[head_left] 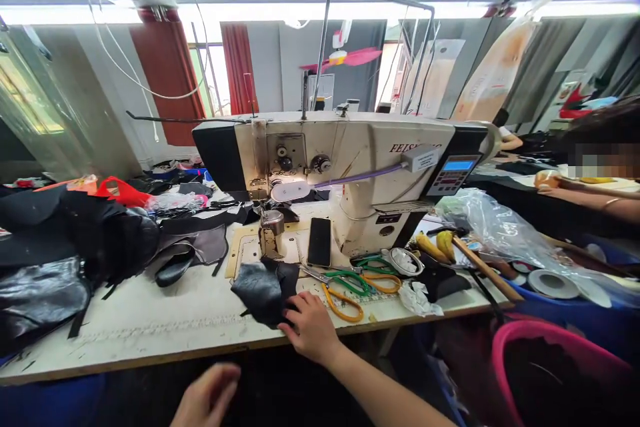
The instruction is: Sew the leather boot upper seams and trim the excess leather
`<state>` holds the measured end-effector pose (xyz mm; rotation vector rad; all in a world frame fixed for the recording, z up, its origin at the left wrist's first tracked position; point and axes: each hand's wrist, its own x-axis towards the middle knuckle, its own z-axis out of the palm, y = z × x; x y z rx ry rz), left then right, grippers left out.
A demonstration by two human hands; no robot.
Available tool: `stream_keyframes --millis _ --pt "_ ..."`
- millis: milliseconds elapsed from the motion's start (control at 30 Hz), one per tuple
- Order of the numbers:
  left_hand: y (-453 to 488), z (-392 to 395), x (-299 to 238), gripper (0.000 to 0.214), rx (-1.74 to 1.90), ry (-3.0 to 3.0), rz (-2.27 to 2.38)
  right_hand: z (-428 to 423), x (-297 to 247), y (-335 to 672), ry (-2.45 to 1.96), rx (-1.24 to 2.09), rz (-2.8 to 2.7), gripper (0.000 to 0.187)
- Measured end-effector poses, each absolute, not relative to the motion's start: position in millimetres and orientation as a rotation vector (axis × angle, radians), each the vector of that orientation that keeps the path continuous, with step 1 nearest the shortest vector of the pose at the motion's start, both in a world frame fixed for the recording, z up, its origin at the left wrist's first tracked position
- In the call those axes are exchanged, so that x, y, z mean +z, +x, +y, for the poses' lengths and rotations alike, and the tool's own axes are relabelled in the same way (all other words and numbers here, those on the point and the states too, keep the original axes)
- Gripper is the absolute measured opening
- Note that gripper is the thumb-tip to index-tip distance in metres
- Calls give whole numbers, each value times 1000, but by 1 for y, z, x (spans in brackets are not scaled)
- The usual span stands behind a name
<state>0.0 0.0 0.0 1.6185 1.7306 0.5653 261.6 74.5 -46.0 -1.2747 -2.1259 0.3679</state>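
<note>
My right hand (314,328) is at the front edge of the sewing table, its bent fingers closed on the right edge of a black leather piece (260,290). That piece lies partly folded in front of the post of a white sewing machine (360,160). My left hand (209,395) hangs lower, in front of the table edge; motion smears its fingers, so whether they hold anything is unclear. Right of the leather are scissors with orange handles (345,307) and scissors with green handles (353,282). A phone (320,242) lies against the machine's base.
Black material (60,240) is heaped at left, beside a dark upper piece (200,247). Bananas (435,247), a wooden-handled tool (485,270) and clear plastic (505,227) crowd the right. A pink-rimmed bin (500,340) stands below. Another person's arm (590,200) reaches in at far right.
</note>
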Motion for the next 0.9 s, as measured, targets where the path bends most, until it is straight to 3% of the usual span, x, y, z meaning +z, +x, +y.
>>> stream_keyframes --millis 167,267,367,433,533,633,700,800,900 --pt "31 112 15 64 830 1555 1983 77 -46 266 -1217 446 -2159 19" --pt "39 151 16 52 833 1452 2020 80 -46 269 -1192 501 -2154 10" --pt "21 161 24 30 835 1329 1880 85 -44 272 -1208 569 -2119 14" --pt "-8 158 37 34 894 1224 1747 92 -42 272 -1253 608 -2081 16" --pt "-57 150 56 51 998 1050 1680 110 -38 264 -1381 615 -2009 40" --pt "-88 141 61 54 1027 933 1751 136 -32 250 -1397 602 -2073 62" --pt "-92 139 57 55 1026 905 1778 154 -27 240 -1320 617 -2204 56" --pt "-87 141 49 66 1031 926 1715 177 -19 235 -1251 637 -2334 31" --pt "-82 147 45 80 1037 969 1655 188 -11 237 -1254 632 -2343 32"
